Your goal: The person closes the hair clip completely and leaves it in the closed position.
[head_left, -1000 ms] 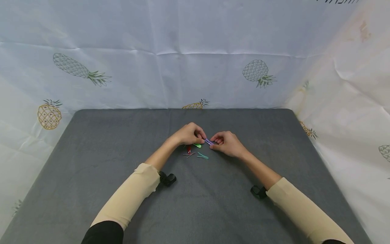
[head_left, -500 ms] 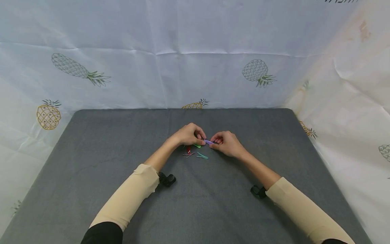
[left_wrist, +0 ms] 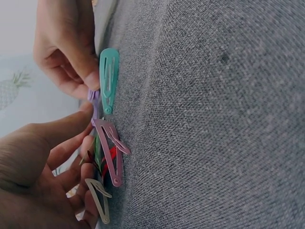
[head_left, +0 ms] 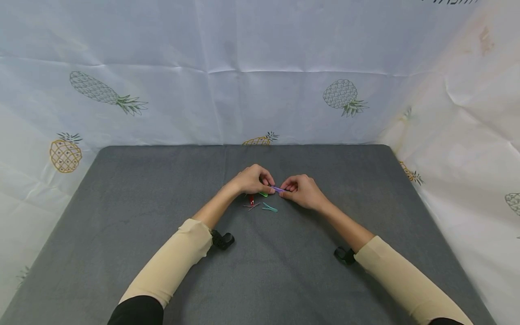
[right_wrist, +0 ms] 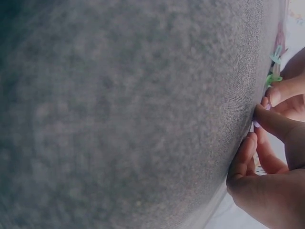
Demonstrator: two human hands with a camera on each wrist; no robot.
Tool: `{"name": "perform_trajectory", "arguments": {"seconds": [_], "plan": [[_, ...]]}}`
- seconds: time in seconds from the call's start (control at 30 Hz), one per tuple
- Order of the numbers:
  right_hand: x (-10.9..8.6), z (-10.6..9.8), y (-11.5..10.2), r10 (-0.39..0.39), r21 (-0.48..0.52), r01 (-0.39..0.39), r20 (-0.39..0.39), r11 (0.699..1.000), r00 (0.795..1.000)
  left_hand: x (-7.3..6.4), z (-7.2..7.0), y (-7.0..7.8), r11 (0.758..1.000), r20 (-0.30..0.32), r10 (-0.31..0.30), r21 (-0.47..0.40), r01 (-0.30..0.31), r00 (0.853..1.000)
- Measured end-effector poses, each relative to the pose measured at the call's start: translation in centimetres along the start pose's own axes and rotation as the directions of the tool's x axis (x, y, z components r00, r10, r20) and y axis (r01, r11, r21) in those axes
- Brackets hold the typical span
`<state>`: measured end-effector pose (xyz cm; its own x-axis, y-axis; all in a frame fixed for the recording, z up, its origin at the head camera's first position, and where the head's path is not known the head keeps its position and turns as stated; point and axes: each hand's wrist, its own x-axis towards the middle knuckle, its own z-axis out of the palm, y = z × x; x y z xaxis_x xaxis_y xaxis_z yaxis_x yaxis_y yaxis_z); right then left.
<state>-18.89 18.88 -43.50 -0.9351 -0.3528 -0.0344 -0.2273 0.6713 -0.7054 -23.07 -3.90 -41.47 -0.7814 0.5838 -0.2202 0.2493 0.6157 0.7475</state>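
A purple snap hair clip (head_left: 278, 189) spans the gap between the two hands, just over the grey cloth. My left hand (head_left: 253, 179) pinches its left end between thumb and fingers. At the other end, my right hand (head_left: 304, 192) grips it with thumb and forefinger; the fingertips cover much of the clip. Close below lies a teal hair clip (left_wrist: 109, 78). In the left wrist view a pink hair clip (left_wrist: 110, 155) stands spread open, beside a beige one (left_wrist: 99, 201). A red clip (head_left: 252, 199) and a green clip (head_left: 264, 194) lie partly hidden by the left hand.
Grey cloth (head_left: 284, 271) covers the table. White fabric (head_left: 170, 104) printed with pineapples hangs behind and along the sides. Each wrist bears a black camera mount, like the left one (head_left: 222, 239), close above the cloth.
The purple clip has turned from a steep slant to a flatter one and looks narrower. The left thumb has shifted slightly right along it; the other clips stay put.
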Motion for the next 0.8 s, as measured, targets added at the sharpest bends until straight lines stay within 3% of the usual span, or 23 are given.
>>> {"name": "perform_trajectory", "arguments": {"seconds": [0.8], "plan": [[0.31, -0.38, 0.32, 0.026, 0.037, -0.027, 0.034, 0.999, 0.999, -0.13, 0.11, -0.23, 0.999, -0.040, -0.014, 0.030, 0.015, 0.999]]}}
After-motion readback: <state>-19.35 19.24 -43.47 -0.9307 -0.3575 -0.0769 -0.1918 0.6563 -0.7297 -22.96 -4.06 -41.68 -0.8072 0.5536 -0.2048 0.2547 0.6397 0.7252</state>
